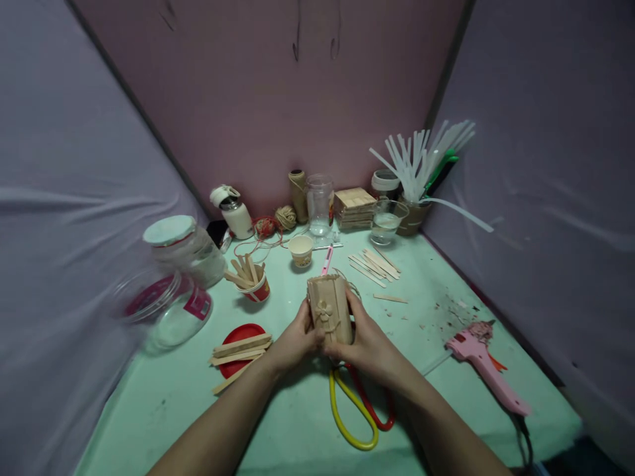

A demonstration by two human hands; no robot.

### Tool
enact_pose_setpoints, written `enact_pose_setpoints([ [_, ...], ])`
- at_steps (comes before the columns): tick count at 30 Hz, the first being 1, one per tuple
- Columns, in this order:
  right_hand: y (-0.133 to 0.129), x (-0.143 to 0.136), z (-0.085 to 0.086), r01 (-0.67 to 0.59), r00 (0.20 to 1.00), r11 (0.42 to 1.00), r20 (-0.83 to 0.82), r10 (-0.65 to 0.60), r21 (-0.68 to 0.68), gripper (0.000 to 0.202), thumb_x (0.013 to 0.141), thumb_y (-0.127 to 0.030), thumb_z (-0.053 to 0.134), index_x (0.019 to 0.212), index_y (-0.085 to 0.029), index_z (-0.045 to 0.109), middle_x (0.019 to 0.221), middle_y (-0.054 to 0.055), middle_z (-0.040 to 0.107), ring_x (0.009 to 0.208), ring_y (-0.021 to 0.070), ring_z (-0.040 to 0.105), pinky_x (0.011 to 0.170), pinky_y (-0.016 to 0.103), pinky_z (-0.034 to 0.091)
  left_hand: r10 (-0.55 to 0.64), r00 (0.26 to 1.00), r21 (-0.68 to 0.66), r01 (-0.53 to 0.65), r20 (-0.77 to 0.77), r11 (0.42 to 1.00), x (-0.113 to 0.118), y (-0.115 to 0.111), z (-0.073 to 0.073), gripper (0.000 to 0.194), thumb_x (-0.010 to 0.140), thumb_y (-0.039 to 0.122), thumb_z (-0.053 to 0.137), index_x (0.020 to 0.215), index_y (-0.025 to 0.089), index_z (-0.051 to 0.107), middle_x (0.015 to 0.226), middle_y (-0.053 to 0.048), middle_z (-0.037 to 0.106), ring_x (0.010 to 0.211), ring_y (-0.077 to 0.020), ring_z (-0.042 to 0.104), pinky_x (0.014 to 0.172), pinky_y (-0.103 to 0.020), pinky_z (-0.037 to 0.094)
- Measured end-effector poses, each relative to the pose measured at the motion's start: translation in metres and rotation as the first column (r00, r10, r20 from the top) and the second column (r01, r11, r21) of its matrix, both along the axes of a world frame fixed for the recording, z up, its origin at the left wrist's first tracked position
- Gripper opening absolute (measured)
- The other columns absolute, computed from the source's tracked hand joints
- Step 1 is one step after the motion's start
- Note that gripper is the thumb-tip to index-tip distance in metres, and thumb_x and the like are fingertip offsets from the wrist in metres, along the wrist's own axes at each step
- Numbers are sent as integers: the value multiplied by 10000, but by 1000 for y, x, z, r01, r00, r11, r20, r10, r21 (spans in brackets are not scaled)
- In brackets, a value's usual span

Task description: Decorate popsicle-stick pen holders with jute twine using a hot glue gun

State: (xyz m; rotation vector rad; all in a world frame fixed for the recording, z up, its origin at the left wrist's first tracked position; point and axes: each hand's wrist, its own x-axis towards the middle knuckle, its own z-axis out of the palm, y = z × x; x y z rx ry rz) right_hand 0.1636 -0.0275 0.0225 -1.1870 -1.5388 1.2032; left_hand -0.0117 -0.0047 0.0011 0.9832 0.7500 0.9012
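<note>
Between both hands, above the table's middle, is a small wooden holder [329,301] made of craft sticks, with a flower decoration on its front. My left hand [303,334] grips its left side, thumb on the front. On the other side, my right hand [364,334] is wrapped round its right edge and lower front. Scissors [353,410] with one yellow and one red handle lie just below the hands; their blades are hidden. Behind the holder a pink craft knife [327,259] shows, along with some loose twine [350,283].
A pink glue gun [489,373] lies at right. Loose craft sticks [374,266] lie behind; more rest on a red plate [243,330] and in a paper cup [255,291]. Clear jars [183,254] stand left. A pot of glue sticks [414,211] and a water cup [385,225] stand back right.
</note>
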Motion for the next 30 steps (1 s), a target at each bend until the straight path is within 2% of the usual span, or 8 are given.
enact_pose_setpoints([
  [3, -5, -2, -4, 71, 997, 997, 35, -72, 31, 1047, 730, -279, 776, 1606, -275, 203, 1601, 142, 414, 1442, 322, 459, 1164, 512, 416, -66, 998, -30, 66, 17, 997, -1, -3, 3, 926, 677, 643, 820, 1464, 337, 439, 1575, -133, 420, 1432, -351, 433, 1101, -461, 442],
  [7, -6, 11, -16, 305, 939, 949, 142, -313, 76, 1098, 760, -326, 734, 1631, -235, 71, 1603, 176, 400, 1435, 336, 464, 1142, 532, 430, -16, 990, -55, 8, -138, 998, 0, -5, 8, 881, 767, 539, 792, 1511, 379, 348, 1514, -141, 430, 1336, -306, 514, 967, -433, 517],
  [12, -4, 37, -30, 491, 813, 859, 279, -511, 143, 1173, 719, -327, 727, 1637, -203, 8, 1660, 208, 280, 1512, 371, 327, 1173, 569, 360, 299, 817, 276, -179, -493, 944, 2, -6, 14, 591, 784, 355, 733, 1336, 252, 549, 1162, -88, 632, 970, -190, 590, 834, -348, 489],
  [15, -3, 43, -35, 515, 796, 849, 301, -524, 115, 1210, 688, -320, 747, 1639, -204, 8, 1609, 209, 386, 1452, 377, 431, 1119, 549, 425, 367, 738, 427, -118, -567, 897, 2, -9, 26, 417, 808, 321, 670, 1212, 219, 644, 1114, -77, 680, 952, -190, 589, 794, -325, 460],
  [19, -1, 42, -40, 528, 781, 838, 308, -543, 140, 1256, 661, -318, 772, 1638, -210, -11, 1597, 195, 409, 1432, 369, 459, 1127, 530, 410, 405, 722, 528, -66, -560, 847, -5, -18, 49, 299, 810, 326, 653, 1083, 220, 714, 1091, -62, 713, 912, -190, 605, 791, -323, 454],
  [25, -15, 49, -39, 486, 733, 826, 380, -564, 287, 1303, 654, -368, 818, 1626, -125, -15, 1545, 256, 413, 1413, 385, 438, 1133, 545, 385, 574, 645, 609, -204, -505, 766, -52, -37, 68, 301, 792, 368, 696, 1050, 221, 742, 1023, -43, 721, 850, -178, 603, 772, -306, 463],
  [27, -30, 57, -34, 449, 682, 796, 420, -598, 405, 1205, 694, -432, 803, 1614, -92, 103, 1521, 271, 419, 1406, 400, 417, 1144, 566, 359, 649, 606, 647, -273, -459, 712, -76, -44, 69, 209, 804, 386, 687, 897, 208, 746, 988, -39, 719, 855, -176, 610, 767, -298, 467],
  [30, -55, 76, -29, 355, 614, 769, 488, -620, 531, 923, 795, -540, 696, 1530, -106, 346, 1438, 252, 509, 1337, 422, 467, 1123, 605, 355, 756, 521, 712, -344, -398, 612, -115, -54, 62, 370, 872, 417, 604, 579, 192, 634, 874, -52, 704, 898, -187, 632, 810, -300, 478],
])
